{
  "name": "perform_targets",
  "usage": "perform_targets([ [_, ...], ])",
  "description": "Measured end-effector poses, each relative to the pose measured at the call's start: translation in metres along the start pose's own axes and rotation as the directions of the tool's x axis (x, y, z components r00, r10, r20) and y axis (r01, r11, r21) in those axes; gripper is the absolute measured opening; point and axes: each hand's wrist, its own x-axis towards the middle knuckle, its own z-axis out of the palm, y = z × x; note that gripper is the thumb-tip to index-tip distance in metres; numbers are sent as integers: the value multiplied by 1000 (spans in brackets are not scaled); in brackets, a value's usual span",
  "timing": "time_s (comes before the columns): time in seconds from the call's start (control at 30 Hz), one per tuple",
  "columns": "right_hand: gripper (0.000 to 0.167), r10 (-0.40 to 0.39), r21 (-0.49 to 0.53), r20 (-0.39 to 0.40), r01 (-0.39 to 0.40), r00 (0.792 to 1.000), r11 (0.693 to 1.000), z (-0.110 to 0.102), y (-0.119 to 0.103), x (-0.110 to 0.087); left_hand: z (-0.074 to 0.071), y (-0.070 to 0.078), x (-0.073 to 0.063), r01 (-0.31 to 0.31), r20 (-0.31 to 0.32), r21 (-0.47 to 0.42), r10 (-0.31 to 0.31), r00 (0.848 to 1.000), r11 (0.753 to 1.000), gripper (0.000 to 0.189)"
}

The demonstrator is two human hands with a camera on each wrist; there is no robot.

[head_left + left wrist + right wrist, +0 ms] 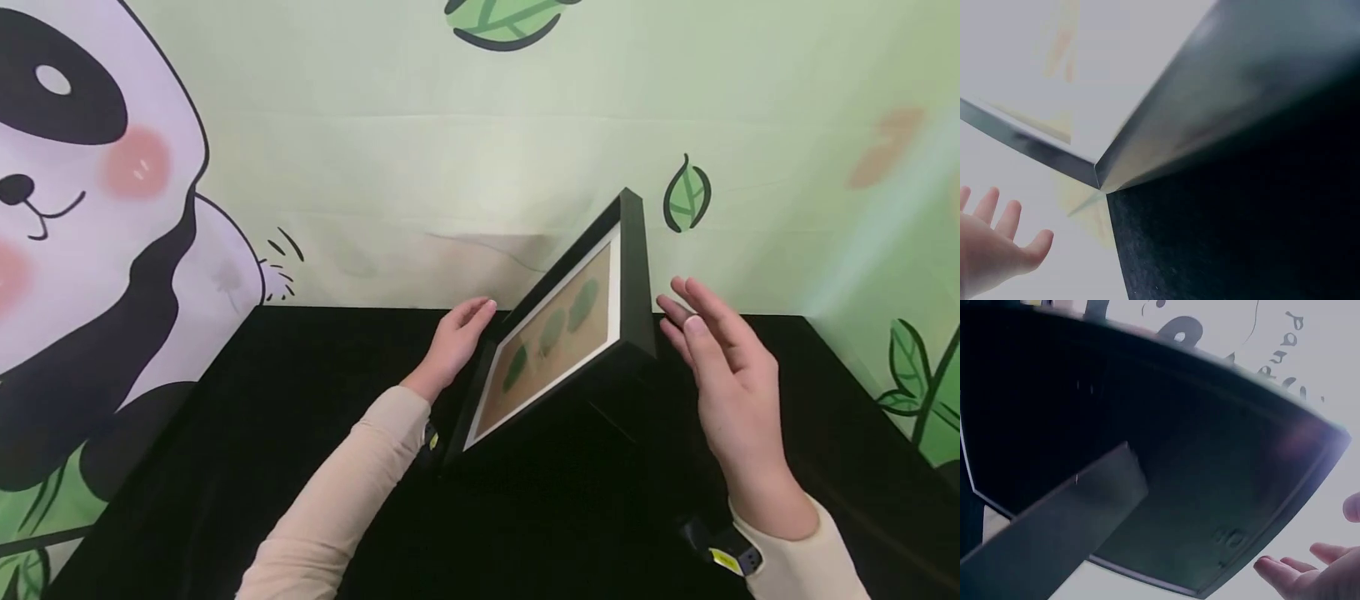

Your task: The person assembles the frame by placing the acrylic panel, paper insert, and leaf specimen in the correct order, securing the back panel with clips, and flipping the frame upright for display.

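A black picture frame (636, 275) stands tilted between the two hands, with a white mat around a brownish print (555, 333) of green oval shapes. Beside its left edge is my left hand (453, 333), which the left wrist view shows with fingers extended and apart from the frame's corner. My right hand (738, 396) is held up just off the right edge, fingers loosely extended and nothing in them. In the right wrist view, the dark back panel (1185, 469) has a flat support leg (1079, 515) angled out from it.
The frame is over a table with a black cloth (300, 400). Behind it hangs a pale green backdrop (360, 167) printed with leaves and a large panda (165, 275) at left. Wrist devices (723, 554) are strapped on both arms.
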Motion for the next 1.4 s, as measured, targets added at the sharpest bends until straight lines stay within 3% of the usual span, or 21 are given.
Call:
perform_targets([
  [0.17, 41, -124, -14, 58, 125, 991, 992, 6, -1, -13, 9, -1, 22, 30, 80, 47, -34, 996, 998, 57],
  [0.43, 43, -141, -80, 77, 147, 987, 986, 10, -1, -22, 22, -13, 37, 36, 193, 134, -61, 979, 990, 61],
  [0.63, 51, -221, -115, 101, 232, 970, 966, 16, 1, -24, 28, -16, 43, 50, 255, 153, -89, 963, 987, 66],
  [1.03, 60, -298, -292, 45, 298, 953, 909, 24, 1, -21, 30, -15, 52, 121, 235, 167, -159, 959, 978, 71],
  [1.4, 55, -368, -357, 62, 365, 928, 860, 21, 7, -16, 29, -13, 56, 79, 201, 222, -125, 972, 972, 58],
])
